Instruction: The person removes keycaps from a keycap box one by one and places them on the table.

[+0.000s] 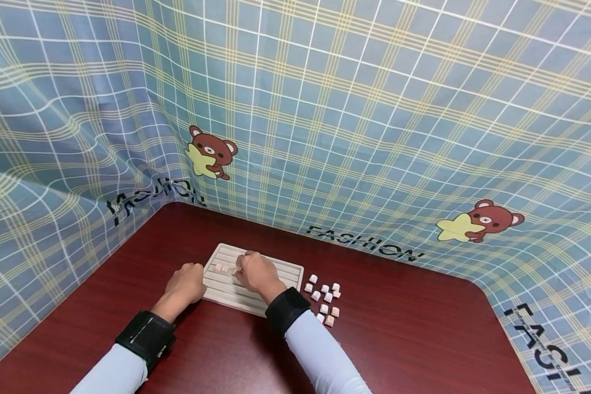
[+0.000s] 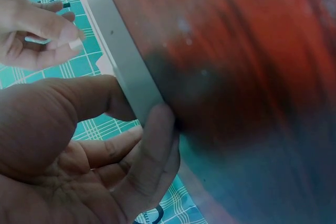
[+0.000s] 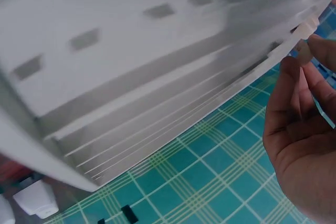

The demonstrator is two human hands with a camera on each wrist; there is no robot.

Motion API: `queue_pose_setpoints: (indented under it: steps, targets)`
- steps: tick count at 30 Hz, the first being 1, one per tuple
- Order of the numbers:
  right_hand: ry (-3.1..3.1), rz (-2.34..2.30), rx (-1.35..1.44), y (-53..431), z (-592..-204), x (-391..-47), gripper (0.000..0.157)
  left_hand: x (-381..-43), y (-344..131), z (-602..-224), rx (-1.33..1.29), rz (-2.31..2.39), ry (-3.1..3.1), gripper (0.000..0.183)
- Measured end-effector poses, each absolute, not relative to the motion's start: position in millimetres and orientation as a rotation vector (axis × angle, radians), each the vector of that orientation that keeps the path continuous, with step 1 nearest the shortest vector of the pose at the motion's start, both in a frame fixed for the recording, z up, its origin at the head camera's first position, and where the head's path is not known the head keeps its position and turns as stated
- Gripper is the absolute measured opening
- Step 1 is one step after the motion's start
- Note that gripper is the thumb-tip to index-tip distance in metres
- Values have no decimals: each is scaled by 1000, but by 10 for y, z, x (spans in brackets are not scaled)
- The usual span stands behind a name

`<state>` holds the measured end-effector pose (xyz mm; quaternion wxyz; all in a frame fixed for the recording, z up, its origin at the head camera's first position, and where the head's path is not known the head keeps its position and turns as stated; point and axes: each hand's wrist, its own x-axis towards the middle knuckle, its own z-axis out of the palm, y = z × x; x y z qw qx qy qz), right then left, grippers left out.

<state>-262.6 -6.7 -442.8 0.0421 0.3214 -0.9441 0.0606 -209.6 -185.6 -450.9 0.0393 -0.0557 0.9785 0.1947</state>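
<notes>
A cream slotted tray [image 1: 221, 294] with long parallel ridges lies on the table. My left hand [image 1: 186, 282] grips its left edge; in the left wrist view the thumb and fingers [image 2: 149, 153] pinch the pale rim [image 2: 123, 51]. Over the tray, my right hand [image 1: 258, 273] pinches a small cream keycap [image 3: 303, 52] between thumb and fingertips. Just left of those fingertips, a peach keycap [image 1: 218, 268] sits in an upper row of the tray with another beside it.
Several loose white and peach keycaps [image 1: 328, 297] are scattered right of the tray, some close to the right wristband [image 1: 289, 311]. The dark red table [image 1: 399, 328] is bounded at the back and sides by a plaid cloth [image 1: 325, 137].
</notes>
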Motion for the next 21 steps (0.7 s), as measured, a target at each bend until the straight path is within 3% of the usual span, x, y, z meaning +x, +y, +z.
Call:
queue_pose_setpoints:
  steps: [21]
  targets:
    - [-2836, 418, 971, 909, -4441, -2385, 17, -2097, -1900, -4528, -139, 599, 3007, 24]
